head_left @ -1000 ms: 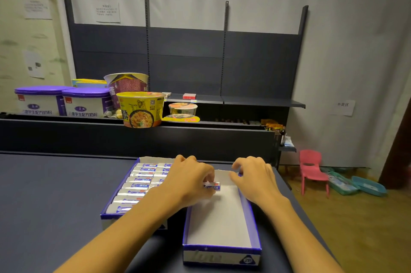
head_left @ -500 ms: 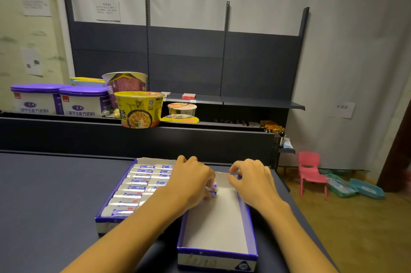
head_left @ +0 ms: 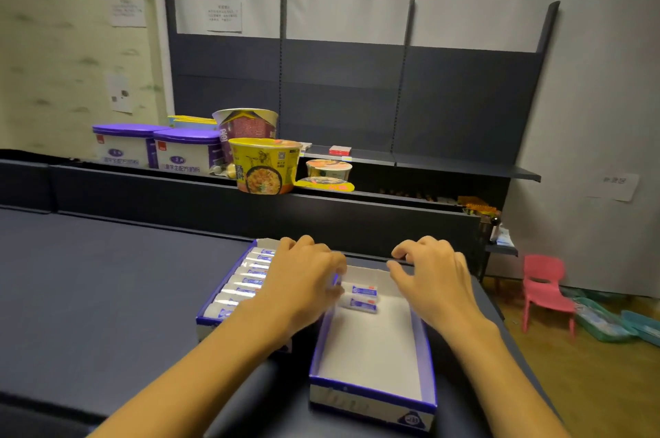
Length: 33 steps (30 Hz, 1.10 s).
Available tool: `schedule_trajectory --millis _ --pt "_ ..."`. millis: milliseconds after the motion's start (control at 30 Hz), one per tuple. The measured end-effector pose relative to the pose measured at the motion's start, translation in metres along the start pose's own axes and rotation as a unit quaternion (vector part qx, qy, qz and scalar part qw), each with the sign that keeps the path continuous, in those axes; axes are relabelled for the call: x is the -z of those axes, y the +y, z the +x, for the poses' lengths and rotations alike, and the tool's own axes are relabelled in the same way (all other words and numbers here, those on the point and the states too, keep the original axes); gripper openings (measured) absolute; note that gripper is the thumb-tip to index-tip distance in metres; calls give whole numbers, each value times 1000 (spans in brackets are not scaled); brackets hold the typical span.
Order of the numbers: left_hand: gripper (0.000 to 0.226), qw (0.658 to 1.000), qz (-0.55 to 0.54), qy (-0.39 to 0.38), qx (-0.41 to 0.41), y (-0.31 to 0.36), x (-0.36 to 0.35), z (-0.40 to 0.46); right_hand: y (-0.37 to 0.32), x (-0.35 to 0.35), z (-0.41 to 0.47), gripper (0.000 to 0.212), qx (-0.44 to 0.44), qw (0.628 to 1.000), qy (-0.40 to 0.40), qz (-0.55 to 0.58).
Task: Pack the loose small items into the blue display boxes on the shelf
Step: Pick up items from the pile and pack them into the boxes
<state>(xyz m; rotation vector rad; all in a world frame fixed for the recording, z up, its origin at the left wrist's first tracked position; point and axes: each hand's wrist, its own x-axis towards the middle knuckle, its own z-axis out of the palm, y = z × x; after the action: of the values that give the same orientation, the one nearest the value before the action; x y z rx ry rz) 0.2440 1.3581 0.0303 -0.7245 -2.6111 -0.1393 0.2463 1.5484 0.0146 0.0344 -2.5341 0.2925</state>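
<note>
— Where are your hands?

— My left hand point(head_left: 303, 280) sits over the seam between the two blue boxes, fingers curled down at the ends of two small packets. Whether I'm pinching them or only touching them I cannot tell; my knuckles hide the contact. My right hand point(head_left: 434, 277) hovers over the far right corner of the right box point(head_left: 371, 398), fingers loosely bent, holding nothing.

— And the packets?

— The two packets point(head_left: 360, 297) lie on the white floor of the right box, at its far end, one just nearer than the other, touching or almost so. Their long axes run left to right, across the box; the box itself runs near to far.

— The other box?

— The left box point(head_left: 214, 321) is beside it, filled with a row of packets point(head_left: 250, 277) stacked near to far, each also lying crosswise.

— Beyond that?

— Both boxes rest on the dark table point(head_left: 107, 295). Behind it stand a yellow noodle bowl point(head_left: 264, 170) and purple-lidded tubs point(head_left: 157, 148).
</note>
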Motion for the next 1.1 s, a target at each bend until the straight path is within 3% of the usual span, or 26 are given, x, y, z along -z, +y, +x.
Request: schedule_trajectory --millis 467,1100 --pt "30 990 42 57 122 -107 56 -112 -173 34 -25 34 197 980 -9 -10" --pt "28 973 77 89 199 -343 165 -341 -487 -37 -94 37 224 972 -69 8"
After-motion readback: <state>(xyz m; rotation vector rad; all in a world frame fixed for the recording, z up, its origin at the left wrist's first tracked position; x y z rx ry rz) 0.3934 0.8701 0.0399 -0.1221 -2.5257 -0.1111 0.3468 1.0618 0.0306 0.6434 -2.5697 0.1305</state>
